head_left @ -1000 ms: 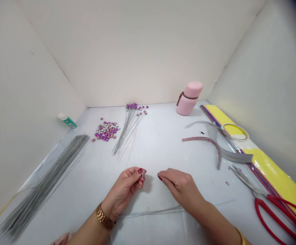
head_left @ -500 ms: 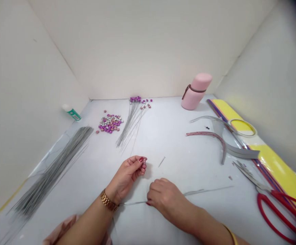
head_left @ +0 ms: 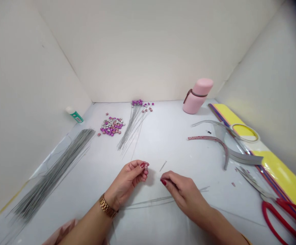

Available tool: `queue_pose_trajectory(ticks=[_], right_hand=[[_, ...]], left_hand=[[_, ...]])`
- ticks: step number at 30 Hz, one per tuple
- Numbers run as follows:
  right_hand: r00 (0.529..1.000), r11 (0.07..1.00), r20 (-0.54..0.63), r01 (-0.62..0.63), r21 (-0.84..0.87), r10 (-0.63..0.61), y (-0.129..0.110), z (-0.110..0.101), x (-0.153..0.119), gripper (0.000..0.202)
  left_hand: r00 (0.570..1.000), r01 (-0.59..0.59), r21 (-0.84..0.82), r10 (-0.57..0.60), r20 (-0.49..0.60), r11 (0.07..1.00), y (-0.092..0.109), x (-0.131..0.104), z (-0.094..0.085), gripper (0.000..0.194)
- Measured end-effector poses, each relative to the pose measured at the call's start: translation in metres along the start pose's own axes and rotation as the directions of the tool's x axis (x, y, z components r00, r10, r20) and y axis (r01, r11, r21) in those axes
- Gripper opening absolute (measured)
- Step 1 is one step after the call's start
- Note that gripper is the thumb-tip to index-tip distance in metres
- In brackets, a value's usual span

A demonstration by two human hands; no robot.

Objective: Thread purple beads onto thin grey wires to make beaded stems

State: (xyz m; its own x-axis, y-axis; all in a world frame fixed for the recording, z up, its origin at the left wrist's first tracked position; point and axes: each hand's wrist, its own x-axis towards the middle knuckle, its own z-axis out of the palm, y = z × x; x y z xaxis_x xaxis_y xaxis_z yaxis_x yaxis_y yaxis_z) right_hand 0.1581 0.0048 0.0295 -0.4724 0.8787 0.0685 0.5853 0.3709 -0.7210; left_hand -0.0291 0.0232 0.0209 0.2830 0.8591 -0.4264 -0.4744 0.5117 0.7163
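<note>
Dk-red nails (head_left: 142, 165) L hand (head_left: 127, 180) & R hand (head_left: 185, 194), w/ 1 gold watch (head_left: 108, 206), 1 yellow band (head_left: 246, 240).

Counter (head_left: 168, 136), white with a faint blue tint. Wire bundle (head_left: 57, 172), dull grey-green. Pile of small pieces (head_left: 112, 127), a scattered mix of bright purple, shiny silver and rose pink. Bottle (head_left: 196, 103), soft pink, with a dark brown strap (head_left: 199, 94). Glue stick (head_left: 75, 116), green and white. Patterned strip (head_left: 206, 138), pink with darker spots; another strip (head_left: 245, 157), plain grey. Paper pack (head_left: 277, 165), mostly bright yellow, edged in purple, blue and orange stripes. Scissors (head_left: 268, 197), red-handled, silver-bladed. Watch (head_left: 108, 206), gold. Fingernails (head_left: 143, 165), dark red.
</note>
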Motion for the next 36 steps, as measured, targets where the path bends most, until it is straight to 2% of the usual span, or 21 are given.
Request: queue_pose_trajectory(ticks=[4, 9, 20, 25, 36], right_hand=[[0.993, 0.997, -0.092, 0.071, 0.043, -0.067, 0.0, 0.002, 0.0, 0.021], [0.995, 0.998, -0.078, 0.061, -0.015, -0.062, 0.003, 0.003, -0.004, 0.025], [0.99, 0.982, -0.065, 0.112, -0.149, -0.123, 0.003, 0.003, -0.004, 0.034], [0.988, 0.981, -0.09, 0.113, -0.155, -0.128, 0.002, 0.003, -0.004, 0.034], [0.992, 0.983, -0.065, 0.1, -0.152, -0.111, 0.003, 0.002, -0.003, 0.034]], left_hand=[[0.994, 0.085, -0.015, -0.084, 0.067, 0.996, -0.01, -0.003, 0.007, 0.014], [0.987, 0.129, -0.041, -0.124, 0.1, 0.991, -0.015, -0.004, 0.009, 0.013], [0.994, 0.089, -0.057, -0.085, 0.062, 0.994, -0.012, -0.002, 0.005, 0.012], [0.994, 0.078, -0.05, -0.074, 0.078, 0.996, -0.01, -0.002, 0.004, 0.012], [0.995, 0.059, 0.008, -0.059, 0.076, 0.998, -0.011, -0.002, 0.006, 0.011]])
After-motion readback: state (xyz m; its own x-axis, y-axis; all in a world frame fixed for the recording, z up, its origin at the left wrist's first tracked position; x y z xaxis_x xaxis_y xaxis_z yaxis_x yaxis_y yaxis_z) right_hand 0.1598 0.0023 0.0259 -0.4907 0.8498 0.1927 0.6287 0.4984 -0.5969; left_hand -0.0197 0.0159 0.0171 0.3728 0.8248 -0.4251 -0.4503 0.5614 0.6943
